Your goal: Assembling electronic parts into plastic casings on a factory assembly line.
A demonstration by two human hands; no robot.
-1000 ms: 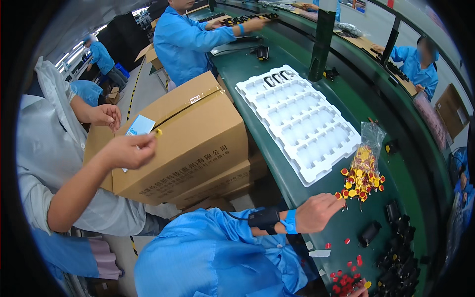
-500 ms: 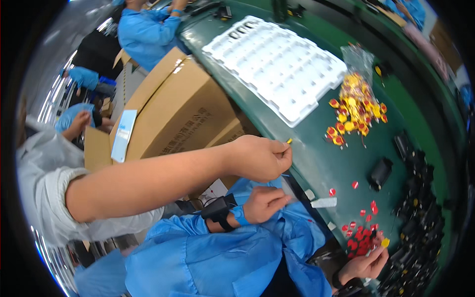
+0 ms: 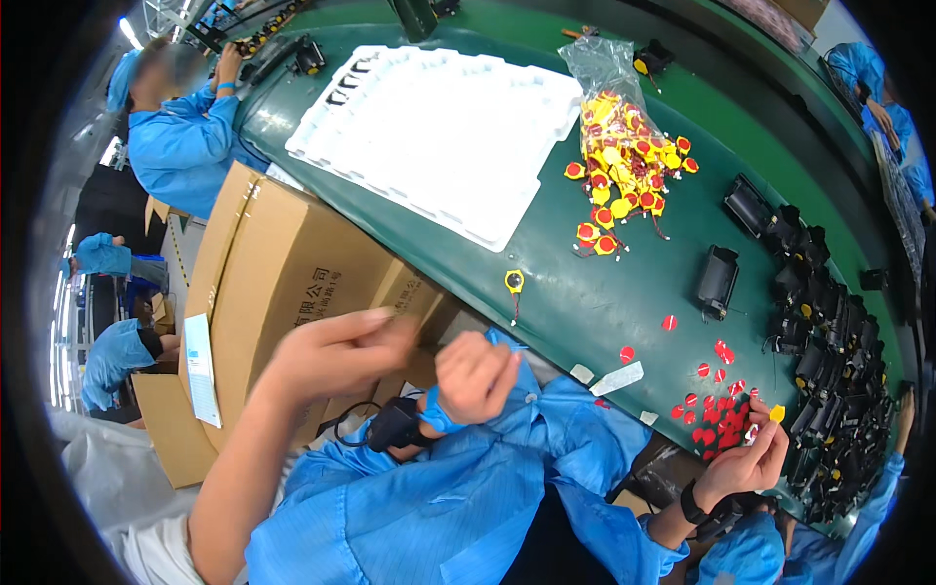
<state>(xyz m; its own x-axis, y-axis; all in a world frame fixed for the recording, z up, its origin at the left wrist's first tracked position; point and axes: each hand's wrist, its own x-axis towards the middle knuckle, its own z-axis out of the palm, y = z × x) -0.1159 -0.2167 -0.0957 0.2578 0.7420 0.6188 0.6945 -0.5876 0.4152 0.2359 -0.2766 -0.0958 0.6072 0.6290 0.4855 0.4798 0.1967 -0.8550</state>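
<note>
My right hand (image 3: 736, 470) is closed at the table's right edge, pinching a small yellow disc-shaped part (image 3: 777, 413) between fingertips. Beside it lies a scatter of small red round pieces (image 3: 720, 429). My left hand (image 3: 476, 382), with a blue wristband, is closed with curled fingers over my lap; anything in them is hidden. Just left of it is another person's hand (image 3: 356, 351), bare-armed and blurred. Alone near the table's front edge lies a yellow round part (image 3: 514, 283) with a dark face and a wire lead. Similar yellow-and-red parts (image 3: 634, 171) spill from a clear bag (image 3: 604, 63).
A white moulded tray (image 3: 439, 146) occupies the table's far left. Black housings (image 3: 829, 370) are heaped along the right, with one black housing (image 3: 718, 283) apart. Pale strips (image 3: 618, 378) lie at the near edge. A large cardboard box (image 3: 292, 263) stands left, near a blue-gowned person (image 3: 180, 146).
The other person's hand has drawn back left from the table edge, and a yellow part now lies there. My left hand has curled tighter. The view has shifted; my right hand keeps its pinch.
</note>
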